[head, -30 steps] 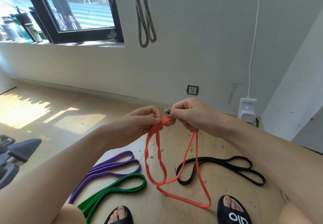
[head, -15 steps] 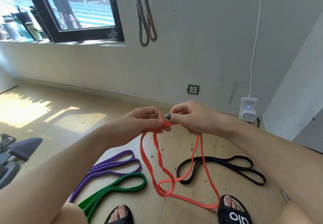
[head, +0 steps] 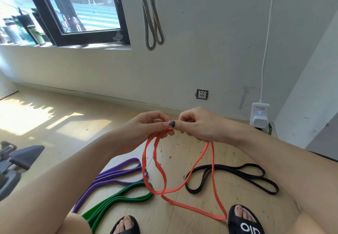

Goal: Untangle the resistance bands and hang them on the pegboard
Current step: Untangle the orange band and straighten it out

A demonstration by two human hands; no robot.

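Band: thin flat orange rubber resistance band (head: 155, 162), light, limp, stretchy, looping down twisted.
Hands: left hand (head: 146, 129) and right hand (head: 199, 124) both pinch its top.
Hold: either side of the crossing.

Pinching a twisted orange band (head: 155, 160) between left hand (head: 146, 129) and right hand (head: 199, 126); purple band (head: 109, 177), green band (head: 117, 199), black band (head: 236, 177) on floor (head: 54, 124).
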